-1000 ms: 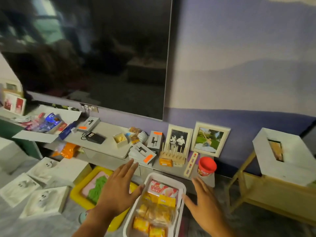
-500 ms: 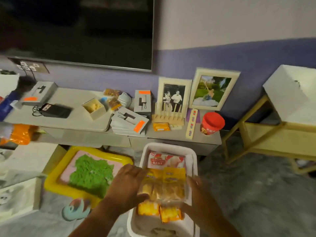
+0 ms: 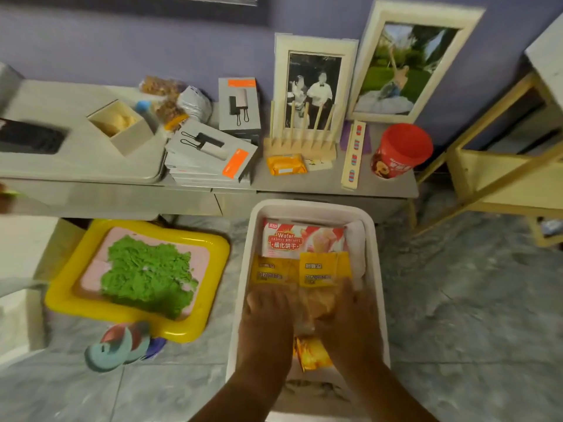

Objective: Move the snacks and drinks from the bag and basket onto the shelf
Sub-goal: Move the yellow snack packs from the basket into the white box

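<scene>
Head view, looking down: two yellow-labelled clear packets of golden bread [image 3: 301, 284] lie in the white plastic basket [image 3: 374, 254] on the grey tiled floor. Both hands are pressed down on them side by side. The left hand [image 3: 268, 318] lies flat with curled fingers over the left packet; the right hand [image 3: 347, 315] covers the right one. Whether either has truly closed around a packet I cannot tell, since the fingertips are blurred and buried in the wrapping.

Behind the packets in the basket sits a red-and-white wafer biscuit pack [image 3: 301, 239], and nearer the person an orange foil snack [image 3: 310, 354] shows between the wrists.

Beyond the basket runs the low grey shelf [image 3: 320, 181], which already carries an orange biscuit packet [image 3: 285, 164] and a red snack tub [image 3: 399, 152], among grey boxes and picture frames.

By my reckoning the job is barely begun: the basket looks nearly full, nothing is lifted yet, and no bag or drinks are in sight.
</scene>
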